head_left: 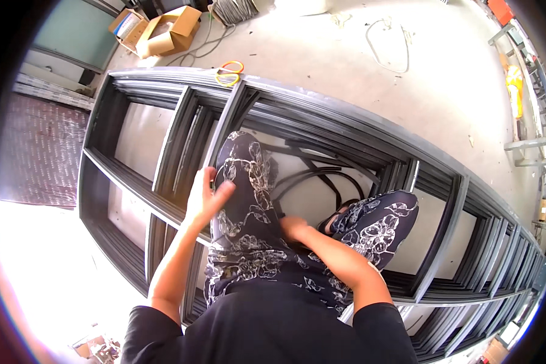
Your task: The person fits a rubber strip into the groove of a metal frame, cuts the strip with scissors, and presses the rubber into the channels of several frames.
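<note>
A stack of dark grey metal frames (443, 242) surrounds my legs, with crossbars dividing it into openings. My left hand (207, 197) is raised beside my left knee, thumb and fingers apart, holding nothing. Between my thighs is my right hand (293, 228), blurred, its fingertips hidden against the dark patterned trousers (255, 206). I cannot make out whether it grips anything. Black flexible strips (312, 173) lie in loops on the floor inside the opening before me. Scissors (229, 74) with orange and yellow handles rest on the far rail of the stack.
Open cardboard boxes (170, 30) and a grey cable coil (233, 11) stand at the far left. A loop of thin cord (388, 45) lies on the floor beyond the frames. Racks (525, 145) line the right side. A brown wrapped stack (45, 148) is at the left.
</note>
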Demonstrator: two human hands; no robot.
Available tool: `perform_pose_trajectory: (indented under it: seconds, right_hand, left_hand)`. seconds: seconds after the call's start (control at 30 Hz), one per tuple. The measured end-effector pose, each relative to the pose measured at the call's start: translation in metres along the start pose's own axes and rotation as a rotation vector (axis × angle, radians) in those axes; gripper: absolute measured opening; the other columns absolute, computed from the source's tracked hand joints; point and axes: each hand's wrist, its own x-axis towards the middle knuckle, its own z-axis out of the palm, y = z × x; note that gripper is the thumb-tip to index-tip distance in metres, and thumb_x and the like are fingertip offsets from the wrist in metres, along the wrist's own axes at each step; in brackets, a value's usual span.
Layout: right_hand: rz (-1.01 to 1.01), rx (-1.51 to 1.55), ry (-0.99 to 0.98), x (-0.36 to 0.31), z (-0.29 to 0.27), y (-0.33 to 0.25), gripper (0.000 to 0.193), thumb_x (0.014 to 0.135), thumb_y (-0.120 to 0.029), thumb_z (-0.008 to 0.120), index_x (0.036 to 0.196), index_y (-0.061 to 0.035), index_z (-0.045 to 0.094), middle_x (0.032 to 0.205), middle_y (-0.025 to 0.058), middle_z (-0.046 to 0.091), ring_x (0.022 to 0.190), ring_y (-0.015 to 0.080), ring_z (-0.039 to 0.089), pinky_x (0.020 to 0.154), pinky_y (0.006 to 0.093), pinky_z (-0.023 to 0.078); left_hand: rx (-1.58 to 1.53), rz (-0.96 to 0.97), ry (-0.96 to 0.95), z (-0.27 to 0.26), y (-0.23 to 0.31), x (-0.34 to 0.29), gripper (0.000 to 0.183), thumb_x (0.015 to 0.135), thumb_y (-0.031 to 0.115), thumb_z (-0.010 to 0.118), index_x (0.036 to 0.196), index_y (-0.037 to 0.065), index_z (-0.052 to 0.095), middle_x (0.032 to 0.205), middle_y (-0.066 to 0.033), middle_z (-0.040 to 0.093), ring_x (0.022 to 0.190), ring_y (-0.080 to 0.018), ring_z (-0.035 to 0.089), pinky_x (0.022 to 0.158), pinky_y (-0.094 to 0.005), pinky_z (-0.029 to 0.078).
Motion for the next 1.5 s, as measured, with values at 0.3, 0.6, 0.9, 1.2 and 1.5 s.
perform_pose_trajectory:
  seconds: [0.3, 0.6, 0.9, 1.2, 1.5]
  right_hand:
    - [0.092, 0.024, 0.093, 0.036, 0.018, 0.032, 0.026, 0.084, -0.024, 0.06, 0.105, -0.0107, 0.07, 0.109, 0.015, 0.07, 0.102, 0.036, 0.066, 0.086, 0.0458, 0.053]
    - [0.438, 0.096, 0.158, 0.08, 0.0, 0.105, 0.026, 0.085, -0.015, 0.054, 0.104, -0.0092, 0.071, 0.113, 0.0157, 0.069, 0.106, 0.0357, 0.065, 0.089, 0.0457, 0.054]
    - [0.311, -0.193, 0.289, 0.165, 0.005, 0.171, 0.024, 0.09, -0.015, 0.051, 0.101, -0.0114, 0.073, 0.121, 0.0058, 0.064, 0.12, 0.0245, 0.056, 0.097, 0.0422, 0.048]
    - [0.169, -0.44, 0.056, 0.18, 0.012, 0.216, 0.025, 0.095, -0.022, 0.051, 0.096, -0.0133, 0.074, 0.107, 0.0057, 0.071, 0.111, 0.0249, 0.061, 0.093, 0.0422, 0.046]
    - [0.006, 0.093, 0.491, 0.122, -0.099, 0.145, 0.037, 0.086, -0.043, 0.065, 0.079, -0.0069, 0.07, 0.079, 0.0154, 0.068, 0.078, 0.0359, 0.066, 0.07, 0.0479, 0.051]
  left_hand:
    - [0.245, 0.241, -0.264, -0.041, 0.0, -0.041, 0.017, 0.09, 0.015, 0.061, 0.083, 0.002, 0.054, 0.079, -0.0172, 0.054, 0.078, -0.0392, 0.057, 0.067, -0.0469, 0.045]
    - [0.273, 0.017, -1.121, -0.086, -0.009, -0.143, 0.018, 0.091, 0.026, 0.063, 0.089, 0.008, 0.063, 0.082, -0.0123, 0.063, 0.079, -0.034, 0.064, 0.07, -0.0434, 0.051]
    - [-0.52, -0.917, -0.955, -0.019, 0.034, -0.033, 0.035, 0.105, 0.031, 0.047, 0.096, 0.001, 0.06, 0.063, -0.0056, 0.066, 0.054, -0.0102, 0.063, 0.051, -0.0221, 0.049]
    - [-0.645, -0.942, -1.044, -0.018, 0.021, -0.018, 0.039, 0.106, 0.031, 0.045, 0.103, -0.002, 0.064, 0.069, -0.0077, 0.069, 0.058, -0.0108, 0.064, 0.055, -0.0239, 0.053]
    - [-0.689, -0.931, -0.924, -0.013, 0.035, -0.026, 0.044, 0.105, 0.039, 0.041, 0.102, -0.001, 0.058, 0.064, -0.0122, 0.067, 0.054, -0.0177, 0.066, 0.05, -0.0249, 0.052]
